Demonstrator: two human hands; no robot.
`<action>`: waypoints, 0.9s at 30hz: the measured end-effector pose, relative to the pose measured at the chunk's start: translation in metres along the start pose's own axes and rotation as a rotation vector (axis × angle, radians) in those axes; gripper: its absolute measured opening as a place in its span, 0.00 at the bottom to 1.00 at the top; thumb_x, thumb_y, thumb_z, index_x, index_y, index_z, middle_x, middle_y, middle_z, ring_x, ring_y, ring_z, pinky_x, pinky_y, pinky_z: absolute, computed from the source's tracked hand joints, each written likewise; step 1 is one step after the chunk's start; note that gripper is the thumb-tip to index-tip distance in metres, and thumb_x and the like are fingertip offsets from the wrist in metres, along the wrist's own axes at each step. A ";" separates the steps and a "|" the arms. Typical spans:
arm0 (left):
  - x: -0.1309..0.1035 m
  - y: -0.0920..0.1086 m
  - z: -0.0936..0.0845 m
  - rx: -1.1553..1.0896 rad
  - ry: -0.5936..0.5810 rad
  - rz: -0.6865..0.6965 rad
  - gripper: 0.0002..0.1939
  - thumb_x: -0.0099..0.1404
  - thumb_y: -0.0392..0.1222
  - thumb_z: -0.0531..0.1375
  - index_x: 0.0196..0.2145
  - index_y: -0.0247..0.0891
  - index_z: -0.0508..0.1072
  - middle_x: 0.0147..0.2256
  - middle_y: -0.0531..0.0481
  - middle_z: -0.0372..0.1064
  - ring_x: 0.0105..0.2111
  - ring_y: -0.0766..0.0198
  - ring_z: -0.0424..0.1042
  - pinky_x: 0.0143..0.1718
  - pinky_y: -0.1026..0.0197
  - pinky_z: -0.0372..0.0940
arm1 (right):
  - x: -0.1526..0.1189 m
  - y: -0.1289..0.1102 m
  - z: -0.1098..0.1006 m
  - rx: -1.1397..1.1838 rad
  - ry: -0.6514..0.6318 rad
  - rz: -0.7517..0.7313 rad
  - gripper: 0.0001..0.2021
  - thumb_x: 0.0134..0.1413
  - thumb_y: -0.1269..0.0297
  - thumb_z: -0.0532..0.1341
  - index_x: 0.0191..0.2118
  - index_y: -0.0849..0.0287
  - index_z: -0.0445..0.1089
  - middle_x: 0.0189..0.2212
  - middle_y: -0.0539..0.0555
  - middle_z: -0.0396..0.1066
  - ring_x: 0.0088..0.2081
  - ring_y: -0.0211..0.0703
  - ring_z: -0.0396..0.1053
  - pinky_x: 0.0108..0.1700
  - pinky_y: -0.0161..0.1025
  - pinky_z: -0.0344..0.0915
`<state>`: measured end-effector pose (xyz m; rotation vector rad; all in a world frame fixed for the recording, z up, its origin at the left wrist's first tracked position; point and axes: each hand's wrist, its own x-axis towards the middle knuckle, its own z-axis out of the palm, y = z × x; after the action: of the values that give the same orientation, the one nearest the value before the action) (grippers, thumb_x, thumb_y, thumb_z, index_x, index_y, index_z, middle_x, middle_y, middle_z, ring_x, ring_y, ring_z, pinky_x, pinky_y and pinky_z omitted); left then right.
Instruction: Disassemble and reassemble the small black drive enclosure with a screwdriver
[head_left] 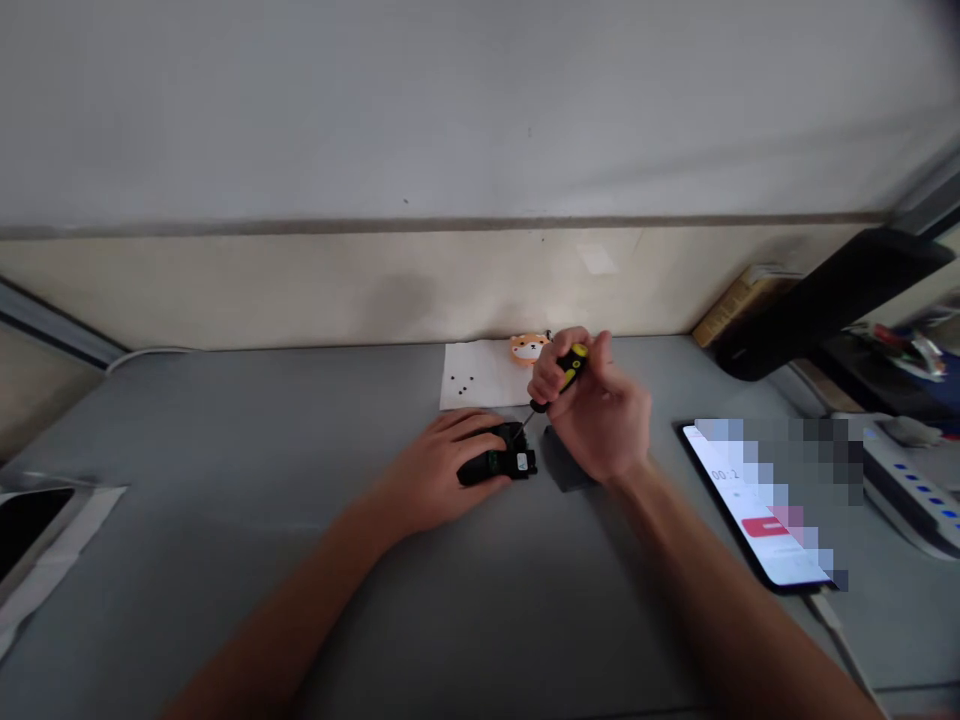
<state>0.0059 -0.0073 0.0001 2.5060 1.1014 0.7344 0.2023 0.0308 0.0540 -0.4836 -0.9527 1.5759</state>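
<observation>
My left hand (427,472) rests on a small black device (495,466), its fingers wrapped over the top and side to hold it on the grey table. The device has a white label at its right end and some green inside; its exact kind is unclear. In my right hand (607,425) is a black and yellow screwdriver (573,368), gripped by the handle. Its shaft slants down to the left, the tip at the device's upper right part. A dark flat piece (564,472) lies under my right hand, partly hidden. Several tiny black screws (463,388) lie on white paper (484,362) behind the device.
An orange and white dog-face item (530,348) sits on the paper by the wall. To the right are a lit phone (739,500) with a cable (840,635), a white power strip (911,490) and a black cylindrical object (825,305). A dark-screened device (34,525) lies far left.
</observation>
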 end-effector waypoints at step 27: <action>-0.001 -0.001 0.003 0.020 0.040 0.007 0.07 0.69 0.45 0.65 0.44 0.43 0.77 0.55 0.46 0.74 0.58 0.51 0.71 0.60 0.45 0.67 | 0.004 0.002 -0.005 -0.103 0.026 0.007 0.11 0.65 0.55 0.61 0.33 0.54 0.66 0.32 0.51 0.64 0.32 0.40 0.63 0.37 0.40 0.63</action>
<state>0.0068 -0.0075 -0.0032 2.5236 1.1191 0.7819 0.2042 0.0358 0.0504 -0.5785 -1.0174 1.5283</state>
